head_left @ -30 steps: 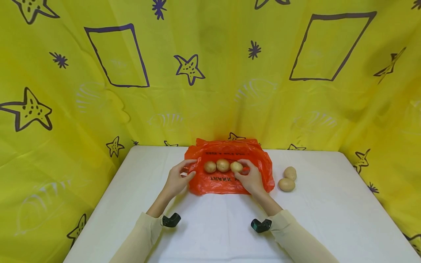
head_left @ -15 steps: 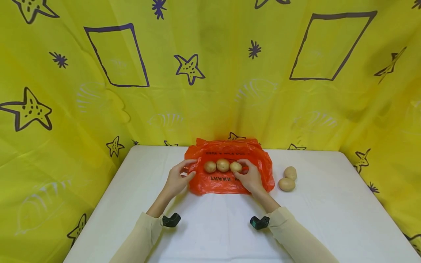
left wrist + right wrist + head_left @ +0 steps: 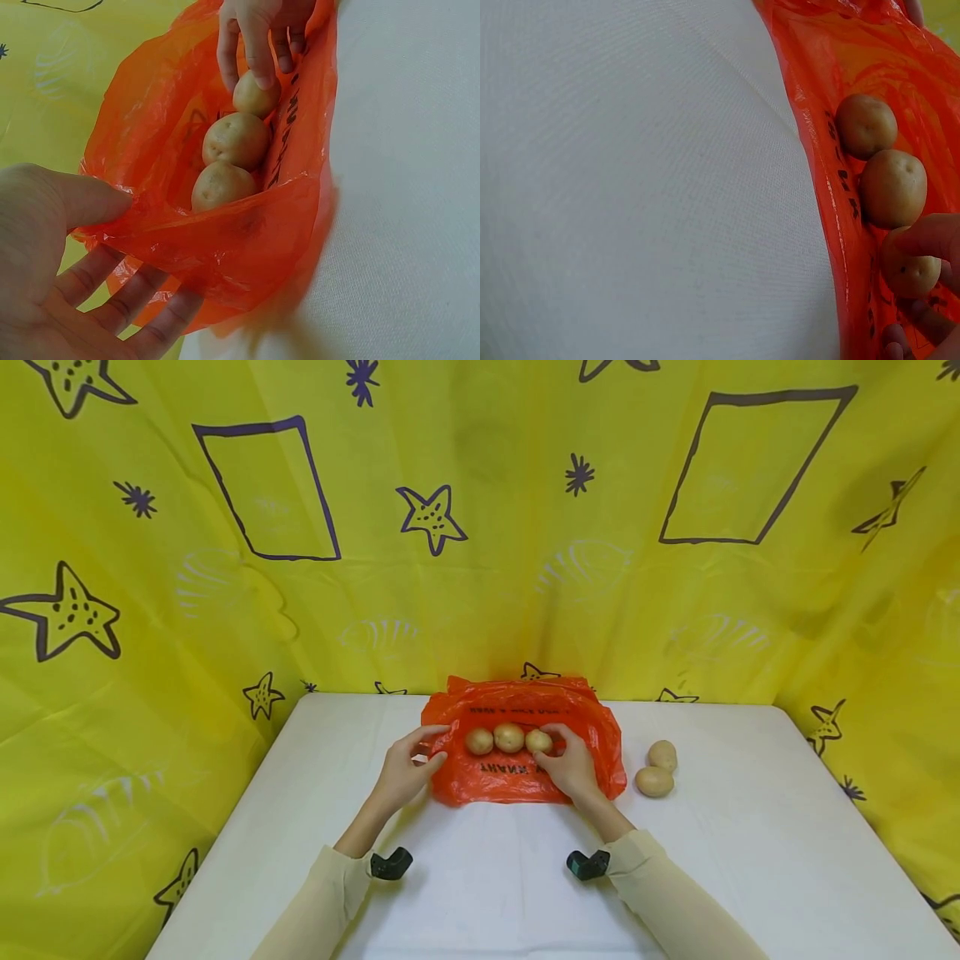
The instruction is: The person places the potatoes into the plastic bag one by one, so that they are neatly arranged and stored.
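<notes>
A red plastic bag (image 3: 517, 785) with dark lettering lies spread on the table. Three potatoes sit in a row on it: a left one (image 3: 479, 741), a middle one (image 3: 508, 737) and a right one (image 3: 538, 742). My right hand (image 3: 573, 767) grips the right potato between thumb and fingers, which also shows in the right wrist view (image 3: 909, 274). At the bag's left edge, my left hand (image 3: 401, 772) holds the plastic, thumb on top and fingers beneath, as the left wrist view shows (image 3: 45, 255).
Two more potatoes, one farther back (image 3: 662, 755) and one nearer (image 3: 654, 782), touch each other to the right of the bag. White cloth covers the table (image 3: 480, 893). A yellow patterned curtain (image 3: 495, 610) stands behind and at both sides.
My right wrist has shifted slightly left and away from me, its fingers staying around the right potato. My left hand and the bag look unmoved.
</notes>
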{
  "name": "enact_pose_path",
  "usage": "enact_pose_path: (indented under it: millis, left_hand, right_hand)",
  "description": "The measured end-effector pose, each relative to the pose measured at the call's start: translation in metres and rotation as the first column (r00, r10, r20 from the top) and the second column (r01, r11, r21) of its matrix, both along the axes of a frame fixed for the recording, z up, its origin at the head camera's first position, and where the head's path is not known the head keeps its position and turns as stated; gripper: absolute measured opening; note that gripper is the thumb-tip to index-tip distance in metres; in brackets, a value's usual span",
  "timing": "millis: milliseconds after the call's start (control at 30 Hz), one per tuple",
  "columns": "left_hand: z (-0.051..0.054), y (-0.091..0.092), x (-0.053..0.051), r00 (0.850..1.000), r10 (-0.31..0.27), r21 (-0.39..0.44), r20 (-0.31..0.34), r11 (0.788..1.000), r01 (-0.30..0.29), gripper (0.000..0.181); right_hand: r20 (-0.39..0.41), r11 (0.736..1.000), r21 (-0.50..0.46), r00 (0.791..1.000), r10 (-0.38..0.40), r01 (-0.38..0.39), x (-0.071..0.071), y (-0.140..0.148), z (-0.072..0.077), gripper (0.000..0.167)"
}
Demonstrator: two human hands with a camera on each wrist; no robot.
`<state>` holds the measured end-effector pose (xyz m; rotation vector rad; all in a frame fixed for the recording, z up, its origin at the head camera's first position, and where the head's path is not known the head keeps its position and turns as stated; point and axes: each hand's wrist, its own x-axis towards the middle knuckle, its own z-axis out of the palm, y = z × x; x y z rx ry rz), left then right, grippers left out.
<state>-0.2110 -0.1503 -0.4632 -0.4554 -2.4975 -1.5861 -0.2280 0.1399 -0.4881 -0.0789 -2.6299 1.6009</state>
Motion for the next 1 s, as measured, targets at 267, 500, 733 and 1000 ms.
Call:
enact_pose_path:
  millis: [267,500,733,1000]
  left_hand:
    - [-0.0002,-0.0001,-0.0004,1.000,-0.002,-0.003,-0.001,1.000,0.002,0.038]
    - [-0.0015,0.0006,-0.0004,1.000,-0.005,0.006,0.001,1.000,0.005,0.038]
    - [-0.0007,0.0004,0.0008,1.000,0.000,0.001,0.003,1.000,0.000,0.039]
    - [-0.0019,-0.0002,0.0001,1.000,0.005,-0.005,0.003,1.000,-0.005,0.038]
  right_hand:
    - [0.007,0.999,0.034,1.000,0.002,-0.002,-0.0020,-0.0005,-0.0015,0.042]
    - [0.004,0.999,0.050,1.000,0.001,-0.002,-0.0032,-0.0012,-0.0004,0.041]
    - [0.004,0.999,0.045,1.000,0.010,-0.010,-0.0032,-0.0014,0.0004,0.041]
    - [-0.020,0.998,0.062,1.000,0.015,-0.014,-0.0040,-0.0007,-0.0029,0.041]
